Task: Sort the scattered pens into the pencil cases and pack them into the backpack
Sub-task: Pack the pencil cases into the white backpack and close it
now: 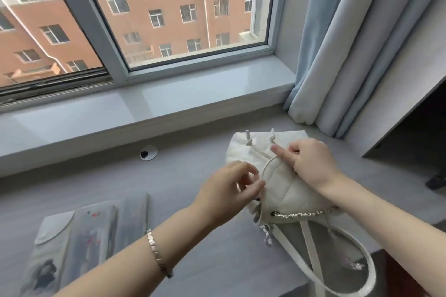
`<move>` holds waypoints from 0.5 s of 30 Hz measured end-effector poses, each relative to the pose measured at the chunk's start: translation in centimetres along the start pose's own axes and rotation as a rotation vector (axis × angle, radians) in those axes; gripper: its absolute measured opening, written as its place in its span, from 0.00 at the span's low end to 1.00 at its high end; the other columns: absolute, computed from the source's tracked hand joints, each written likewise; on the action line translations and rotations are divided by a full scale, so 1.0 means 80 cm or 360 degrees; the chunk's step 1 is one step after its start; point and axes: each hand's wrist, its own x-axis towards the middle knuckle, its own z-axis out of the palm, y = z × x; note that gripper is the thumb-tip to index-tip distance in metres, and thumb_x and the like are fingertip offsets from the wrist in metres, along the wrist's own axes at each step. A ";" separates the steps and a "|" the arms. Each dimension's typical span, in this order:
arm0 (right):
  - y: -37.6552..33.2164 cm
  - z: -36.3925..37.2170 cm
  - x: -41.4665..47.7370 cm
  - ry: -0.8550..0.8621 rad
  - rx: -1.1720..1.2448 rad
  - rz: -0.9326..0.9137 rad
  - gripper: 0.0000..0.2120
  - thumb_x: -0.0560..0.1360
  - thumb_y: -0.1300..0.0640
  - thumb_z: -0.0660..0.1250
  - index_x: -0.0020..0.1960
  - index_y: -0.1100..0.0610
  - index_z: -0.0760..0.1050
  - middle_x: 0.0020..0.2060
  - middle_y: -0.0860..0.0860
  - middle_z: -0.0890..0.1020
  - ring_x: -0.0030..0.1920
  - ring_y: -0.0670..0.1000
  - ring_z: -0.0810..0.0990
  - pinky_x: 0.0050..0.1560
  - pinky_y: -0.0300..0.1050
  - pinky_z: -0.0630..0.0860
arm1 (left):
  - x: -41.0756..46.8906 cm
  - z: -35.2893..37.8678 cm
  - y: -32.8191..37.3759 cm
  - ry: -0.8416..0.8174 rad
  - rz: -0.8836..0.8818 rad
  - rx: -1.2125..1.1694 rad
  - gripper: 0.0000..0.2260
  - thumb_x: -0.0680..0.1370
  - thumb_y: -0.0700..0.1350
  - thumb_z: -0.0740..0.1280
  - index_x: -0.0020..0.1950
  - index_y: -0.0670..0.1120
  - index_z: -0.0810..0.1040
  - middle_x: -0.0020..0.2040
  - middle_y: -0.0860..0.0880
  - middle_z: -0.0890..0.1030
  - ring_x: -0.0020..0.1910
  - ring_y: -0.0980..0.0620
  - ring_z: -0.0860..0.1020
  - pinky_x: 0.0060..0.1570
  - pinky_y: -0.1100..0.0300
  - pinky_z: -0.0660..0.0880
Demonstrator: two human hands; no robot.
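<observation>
Pinching flap (282, 185) of white quilted backpack (243, 152) with left hand (229, 190); right hand (311, 164) gripping flap top, index finger out. Likely soft, light, floppy: taking by flap rim. Pencil cases (91, 229) lying below-left of left hand.

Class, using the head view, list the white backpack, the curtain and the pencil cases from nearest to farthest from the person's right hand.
1. white backpack: under the right hand, touching it.
2. curtain: hem just beyond the backpack, far right.
3. pencil cases: near left of the desk, past the left hand.
</observation>
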 end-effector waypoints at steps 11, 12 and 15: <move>-0.114 0.141 -0.012 -0.0489 0.0246 -0.0321 0.17 0.72 0.46 0.68 0.35 0.61 0.76 0.34 0.55 0.77 0.39 0.54 0.74 0.43 0.46 0.68 | -0.069 -0.044 -0.097 0.0267 -0.0602 0.0207 0.21 0.70 0.62 0.56 0.24 0.49 0.72 0.33 0.56 0.74 0.44 0.50 0.72 0.45 0.56 0.65; -0.107 0.156 -0.015 -0.0518 0.0287 -0.0358 0.14 0.71 0.49 0.69 0.39 0.60 0.78 0.36 0.53 0.77 0.40 0.52 0.74 0.43 0.44 0.68 | -0.077 -0.040 -0.109 0.0202 -0.0682 0.0221 0.22 0.70 0.60 0.56 0.27 0.46 0.76 0.35 0.54 0.76 0.45 0.50 0.74 0.46 0.56 0.66; -0.070 0.188 -0.041 -0.0391 0.0214 -0.0572 0.12 0.68 0.47 0.69 0.42 0.56 0.77 0.39 0.49 0.79 0.43 0.49 0.76 0.49 0.41 0.69 | -0.094 -0.024 -0.134 0.0080 -0.0853 0.0062 0.22 0.70 0.59 0.57 0.26 0.43 0.76 0.32 0.53 0.74 0.39 0.51 0.74 0.45 0.52 0.70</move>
